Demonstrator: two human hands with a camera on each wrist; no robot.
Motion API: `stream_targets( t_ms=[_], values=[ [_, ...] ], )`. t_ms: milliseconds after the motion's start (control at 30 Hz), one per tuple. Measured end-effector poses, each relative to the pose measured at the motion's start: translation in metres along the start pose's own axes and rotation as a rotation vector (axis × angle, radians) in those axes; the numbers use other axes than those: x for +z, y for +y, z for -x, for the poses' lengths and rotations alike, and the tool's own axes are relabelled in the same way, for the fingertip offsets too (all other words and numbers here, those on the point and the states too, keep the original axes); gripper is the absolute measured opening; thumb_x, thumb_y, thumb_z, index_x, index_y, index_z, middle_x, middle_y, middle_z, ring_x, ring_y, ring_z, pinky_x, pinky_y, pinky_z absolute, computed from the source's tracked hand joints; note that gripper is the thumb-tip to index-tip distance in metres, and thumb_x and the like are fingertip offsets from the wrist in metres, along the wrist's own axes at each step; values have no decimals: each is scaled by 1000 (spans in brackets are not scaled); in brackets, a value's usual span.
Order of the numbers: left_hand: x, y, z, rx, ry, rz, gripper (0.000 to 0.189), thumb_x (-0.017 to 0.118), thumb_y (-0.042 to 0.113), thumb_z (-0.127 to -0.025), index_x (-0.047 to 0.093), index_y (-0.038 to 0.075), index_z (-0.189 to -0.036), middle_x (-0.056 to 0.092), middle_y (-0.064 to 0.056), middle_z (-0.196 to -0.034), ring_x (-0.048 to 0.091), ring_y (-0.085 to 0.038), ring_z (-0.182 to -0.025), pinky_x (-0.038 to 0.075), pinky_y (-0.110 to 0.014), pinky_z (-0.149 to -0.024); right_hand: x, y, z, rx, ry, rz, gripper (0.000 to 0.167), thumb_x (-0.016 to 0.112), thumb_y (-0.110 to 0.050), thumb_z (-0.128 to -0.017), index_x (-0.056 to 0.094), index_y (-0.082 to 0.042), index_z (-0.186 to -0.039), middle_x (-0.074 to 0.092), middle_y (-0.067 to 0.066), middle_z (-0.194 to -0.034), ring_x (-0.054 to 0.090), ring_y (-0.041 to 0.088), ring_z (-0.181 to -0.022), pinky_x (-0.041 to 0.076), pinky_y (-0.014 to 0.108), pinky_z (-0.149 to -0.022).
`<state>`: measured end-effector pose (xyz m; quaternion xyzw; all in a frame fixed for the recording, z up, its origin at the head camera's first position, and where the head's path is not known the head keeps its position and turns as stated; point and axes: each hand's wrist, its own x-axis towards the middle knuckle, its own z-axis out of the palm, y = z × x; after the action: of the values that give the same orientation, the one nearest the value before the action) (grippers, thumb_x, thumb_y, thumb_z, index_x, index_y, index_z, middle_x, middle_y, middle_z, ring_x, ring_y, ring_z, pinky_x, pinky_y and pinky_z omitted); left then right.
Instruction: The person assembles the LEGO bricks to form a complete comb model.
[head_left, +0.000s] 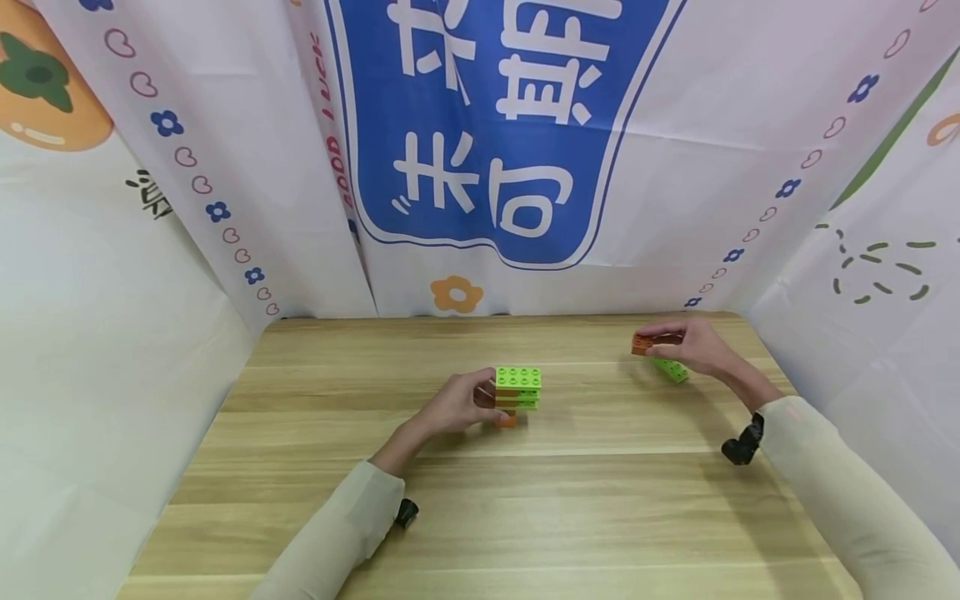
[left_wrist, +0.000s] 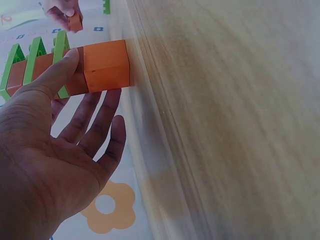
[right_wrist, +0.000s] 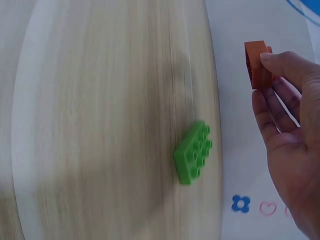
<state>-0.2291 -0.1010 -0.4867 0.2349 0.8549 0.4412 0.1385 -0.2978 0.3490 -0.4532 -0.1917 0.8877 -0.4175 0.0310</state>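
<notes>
A stack (head_left: 518, 379) of flat green building bricks and orange bricks in alternating layers stands upright near the middle of the table. My left hand (head_left: 455, 403) grips it from the left side, thumb on the near face and fingers behind. Its lowest orange brick (left_wrist: 106, 65) shows below the thumb in the left wrist view. At the far right, my right hand (head_left: 697, 344) pinches a small orange brick (right_wrist: 257, 64) between thumb and fingers, held above the tabletop. Below that hand lies a flat green brick (right_wrist: 193, 153) with its studs up.
The wooden table (head_left: 450, 508) spreads around both hands. White printed cloth (head_left: 675, 208) hangs right behind its far edge and along both sides. A small black device (head_left: 742, 446) is strapped at the right wrist, and another (head_left: 407, 512) at the left.
</notes>
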Motion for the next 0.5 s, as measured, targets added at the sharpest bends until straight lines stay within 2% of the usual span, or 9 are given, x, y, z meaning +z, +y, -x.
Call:
stream_targets(
  t_ms=[167, 333, 500],
  values=[
    [0, 0, 0, 2, 2, -8, 37, 87, 18, -91, 67, 19, -122, 75, -3, -112, 72, -15, -100, 61, -34, -90, 9, -9, -4, -62, -22, 8, 36, 84, -8, -92, 76, -1, -126, 71, 26, -129, 73, 17, -103, 59, 18, -82],
    [0, -1, 0, 7, 5, -11, 38, 87, 18, -91, 67, 19, -123, 75, -3, -112, 72, -15, -100, 61, -34, -90, 17, -22, -5, -97, -48, -53, 35, 84, -2, -90, 76, 2, -124, 71, 27, -127, 74, 23, -106, 60, 20, -85],
    [0, 0, 0, 3, 4, -12, 38, 86, 17, -91, 67, 19, -123, 75, -4, -113, 72, -15, -100, 61, -34, -90, 25, -34, -6, -127, -60, -65, 35, 85, -2, -89, 77, 0, -122, 72, 24, -126, 73, 25, -108, 60, 20, -87]
  ],
)
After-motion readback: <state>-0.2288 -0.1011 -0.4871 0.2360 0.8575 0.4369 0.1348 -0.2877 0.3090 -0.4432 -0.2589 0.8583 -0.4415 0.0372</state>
